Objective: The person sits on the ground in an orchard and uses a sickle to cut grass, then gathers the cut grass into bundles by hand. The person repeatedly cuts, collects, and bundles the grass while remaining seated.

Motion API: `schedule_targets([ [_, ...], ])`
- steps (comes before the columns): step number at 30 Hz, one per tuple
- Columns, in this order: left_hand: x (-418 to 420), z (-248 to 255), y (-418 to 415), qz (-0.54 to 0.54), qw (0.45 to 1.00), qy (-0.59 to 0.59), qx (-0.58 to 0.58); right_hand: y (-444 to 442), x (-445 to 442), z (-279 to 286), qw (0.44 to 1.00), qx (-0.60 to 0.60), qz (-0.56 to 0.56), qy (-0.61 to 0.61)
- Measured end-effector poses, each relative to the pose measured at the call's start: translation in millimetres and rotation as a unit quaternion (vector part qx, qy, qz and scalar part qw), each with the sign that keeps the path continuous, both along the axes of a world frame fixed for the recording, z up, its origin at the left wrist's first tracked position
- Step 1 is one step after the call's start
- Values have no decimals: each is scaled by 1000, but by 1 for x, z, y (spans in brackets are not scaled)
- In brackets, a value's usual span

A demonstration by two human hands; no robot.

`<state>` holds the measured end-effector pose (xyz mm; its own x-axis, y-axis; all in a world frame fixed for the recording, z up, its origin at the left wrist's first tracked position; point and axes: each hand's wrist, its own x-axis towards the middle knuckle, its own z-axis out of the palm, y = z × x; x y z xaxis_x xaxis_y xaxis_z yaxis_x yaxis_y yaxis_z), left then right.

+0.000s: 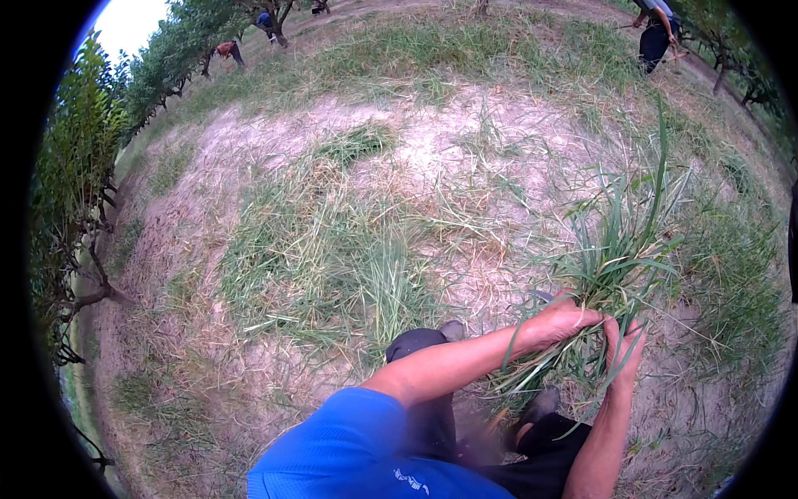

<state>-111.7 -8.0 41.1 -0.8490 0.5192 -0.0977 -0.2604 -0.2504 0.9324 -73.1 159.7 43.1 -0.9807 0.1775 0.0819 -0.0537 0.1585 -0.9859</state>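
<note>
A bundle of long green grass (614,268) stands up between my two hands, its blades fanning upward and its lower ends trailing down to the left. My left hand (561,321) is closed around the bundle from the left. On the other side my right hand (623,349) grips it, thumb close to my left fingertips. A bluish-grey, blade-like piece (541,295) shows beside my left hand; the grass and hand hide the rest of it. Beneath the bundle is one of my shoes (541,405).
Cut grass (324,262) lies in a loose heap ahead and to the left. Standing grass (735,280) grows at the right. A fruit tree (81,206) borders the left side. A person (658,31) stands at the far right; another person (227,53) bends far left.
</note>
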Motion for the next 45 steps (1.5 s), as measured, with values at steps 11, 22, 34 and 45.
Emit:
schedule_targets([
  [11,9,-13,6,-4,995,77,-63,20,-6,-33,997,72,-32,15],
  [22,18,-15,10,-49,983,98,-148,74,-16,-87,969,198,-94,113],
  [34,0,-42,15,45,998,-39,0,26,-10,-22,997,-14,-78,-23],
  [45,4,-12,9,97,992,-74,23,5,4,23,996,-22,-35,-82],
])
